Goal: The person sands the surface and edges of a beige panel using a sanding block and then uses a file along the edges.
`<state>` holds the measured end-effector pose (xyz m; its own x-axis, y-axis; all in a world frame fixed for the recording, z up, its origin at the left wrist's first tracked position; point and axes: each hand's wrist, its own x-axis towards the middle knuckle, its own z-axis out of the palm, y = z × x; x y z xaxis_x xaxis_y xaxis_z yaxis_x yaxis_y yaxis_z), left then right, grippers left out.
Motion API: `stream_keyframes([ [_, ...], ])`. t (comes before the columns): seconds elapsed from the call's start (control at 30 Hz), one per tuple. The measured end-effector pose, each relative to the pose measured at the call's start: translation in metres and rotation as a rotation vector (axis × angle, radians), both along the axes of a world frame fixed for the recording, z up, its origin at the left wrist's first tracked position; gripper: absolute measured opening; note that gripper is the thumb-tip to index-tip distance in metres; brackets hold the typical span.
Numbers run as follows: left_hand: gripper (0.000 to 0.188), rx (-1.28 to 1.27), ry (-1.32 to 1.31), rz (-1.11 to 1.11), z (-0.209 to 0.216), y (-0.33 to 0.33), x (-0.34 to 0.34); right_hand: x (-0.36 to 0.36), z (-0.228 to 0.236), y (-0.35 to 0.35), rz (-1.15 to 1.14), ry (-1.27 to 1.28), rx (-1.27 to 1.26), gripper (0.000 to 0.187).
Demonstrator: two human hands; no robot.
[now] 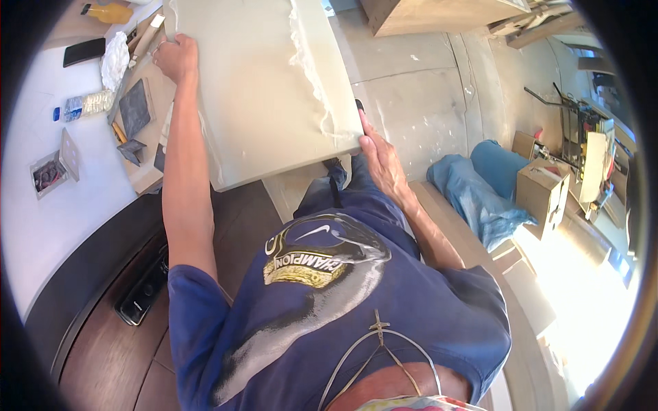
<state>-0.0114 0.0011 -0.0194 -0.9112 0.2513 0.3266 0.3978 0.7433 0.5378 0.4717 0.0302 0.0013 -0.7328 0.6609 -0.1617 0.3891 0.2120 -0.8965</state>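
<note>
I hold a large pale beige tile (260, 82) flat in front of my chest, with a ragged strip of white plastic wrap along its right part. My left hand (177, 58) grips the tile's left edge, arm stretched out. My right hand (380, 161) grips its near right corner, fingers under the edge. Below the tile I see my blue shirt and blue trousers.
A white counter (48, 205) at the left bears a black phone (84, 51), a crushed plastic bottle (86, 104), dark tile pieces (136, 108) and a small open box (53, 170). Blue bags (480, 192) and a cardboard box (541, 195) lie on the grey floor at the right.
</note>
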Motion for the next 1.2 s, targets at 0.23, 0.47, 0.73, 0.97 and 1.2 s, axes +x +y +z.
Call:
stream_keyframes([
  [0.23, 0.055, -0.069, 0.078, -0.004, -0.001, -0.024, -0.013, -0.034, 0.008, 0.011, 0.047, 0.083, -0.085, 0.068],
  [0.47, 0.054, -0.045, 0.080, -0.031, 0.000, -0.013, -0.007, -0.140, -0.026, 0.094, 0.084, 0.322, -0.082, 0.079],
  [0.73, 0.054, 0.004, 0.011, -0.064, 0.002, -0.001, 0.000, -0.224, -0.045, 0.192, 0.066, 0.660, -0.304, 0.081],
  [0.97, 0.054, -0.020, 0.046, -0.037, 0.010, -0.007, 0.007, -0.223, -0.041, 0.168, 0.079, 0.434, -0.316, 0.080],
  [1.2, 0.052, -0.014, 0.004, 0.003, 0.015, 0.004, 0.014, -0.332, -0.030, 0.261, 0.076, 0.430, -0.400, 0.083],
])
